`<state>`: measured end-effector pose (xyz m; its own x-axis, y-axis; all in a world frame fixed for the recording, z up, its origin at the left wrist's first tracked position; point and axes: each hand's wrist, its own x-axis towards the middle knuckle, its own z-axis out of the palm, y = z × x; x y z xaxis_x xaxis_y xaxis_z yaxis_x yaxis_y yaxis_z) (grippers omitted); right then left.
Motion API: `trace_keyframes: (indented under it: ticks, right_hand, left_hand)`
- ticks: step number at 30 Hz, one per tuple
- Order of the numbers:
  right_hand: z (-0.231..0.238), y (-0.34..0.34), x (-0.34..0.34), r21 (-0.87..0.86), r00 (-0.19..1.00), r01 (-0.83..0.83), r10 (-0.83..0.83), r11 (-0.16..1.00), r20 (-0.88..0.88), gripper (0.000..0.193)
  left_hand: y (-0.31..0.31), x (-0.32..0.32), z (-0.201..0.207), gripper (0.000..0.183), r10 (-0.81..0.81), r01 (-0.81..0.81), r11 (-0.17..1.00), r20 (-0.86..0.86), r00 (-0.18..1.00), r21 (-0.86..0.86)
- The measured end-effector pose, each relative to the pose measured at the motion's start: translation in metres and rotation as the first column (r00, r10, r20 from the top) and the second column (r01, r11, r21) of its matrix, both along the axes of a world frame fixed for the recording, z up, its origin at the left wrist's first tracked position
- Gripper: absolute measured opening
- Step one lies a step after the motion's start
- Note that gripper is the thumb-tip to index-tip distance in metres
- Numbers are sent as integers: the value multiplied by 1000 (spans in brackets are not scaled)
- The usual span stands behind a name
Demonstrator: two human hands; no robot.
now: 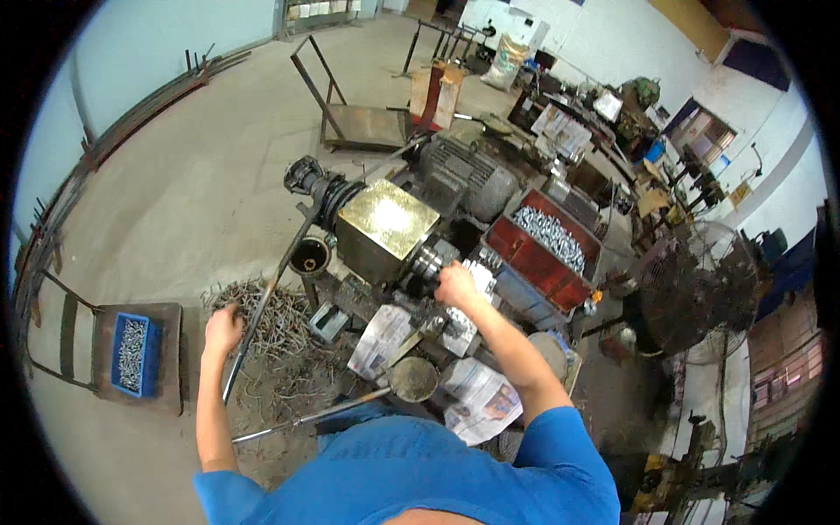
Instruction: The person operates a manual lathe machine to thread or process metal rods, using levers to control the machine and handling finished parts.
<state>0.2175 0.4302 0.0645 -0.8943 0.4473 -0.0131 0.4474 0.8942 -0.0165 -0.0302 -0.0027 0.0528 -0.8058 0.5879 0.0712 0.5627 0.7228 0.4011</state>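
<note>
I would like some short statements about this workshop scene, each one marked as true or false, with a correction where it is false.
1. The left hand grips a long metal lever over a pile of metal scraps. True.
2. The right hand rests in the red bin. False: it is at the machine's chuck, beside the brass-coloured housing.
3. The red bin holds shiny metal parts. True.
4. The blue tray on the left is empty. False: it holds small metal pieces.
5. Newspaper sheets lie near the machine. True.
</note>
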Motion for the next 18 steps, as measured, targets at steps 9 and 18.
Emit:
trace_keyframes:
  ticks: [9, 18]
  right_hand:
    - [-28, 11, -4, -11, 997, -3, 2, 1000, -75, 23]
    - [-9, 2, -8, -128, 995, -56, 45, 990, -86, 24]
  left_hand:
    - [4, 9, -46, 33, -21, 0, 993, 181, 983, 116]
    - [14, -24, -65, 27, -4, 4, 982, 0, 1000, -187]
